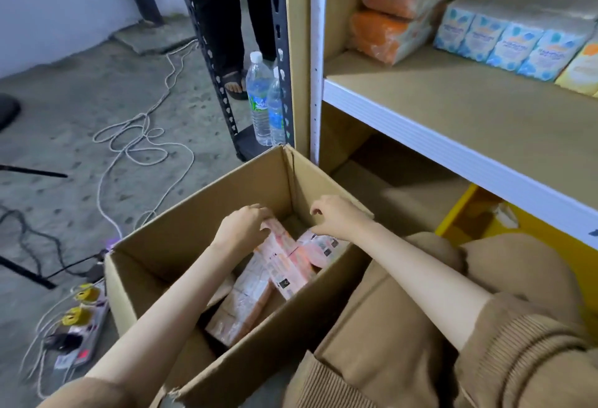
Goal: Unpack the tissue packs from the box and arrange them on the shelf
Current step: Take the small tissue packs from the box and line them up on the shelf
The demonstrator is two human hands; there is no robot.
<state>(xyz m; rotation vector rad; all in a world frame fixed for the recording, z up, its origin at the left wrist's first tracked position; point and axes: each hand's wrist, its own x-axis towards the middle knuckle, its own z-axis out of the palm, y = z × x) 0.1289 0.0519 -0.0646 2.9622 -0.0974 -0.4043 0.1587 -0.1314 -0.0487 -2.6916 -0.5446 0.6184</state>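
An open cardboard box stands on the floor in front of me with several pink tissue packs inside. My left hand reaches into the box and grips the far end of a tilted pink tissue pack. My right hand hovers over the box's right side, fingers curled, thumb touching a second pink pack. More pink packs lie lower in the box. The shelf stands to the right, its middle board bare at the front.
Blue tissue packs and orange packs sit at the back of the shelf. Two water bottles stand by a black rack post. Cables and a power strip lie left of the box. A person's legs stand behind. A yellow bin sits under the shelf.
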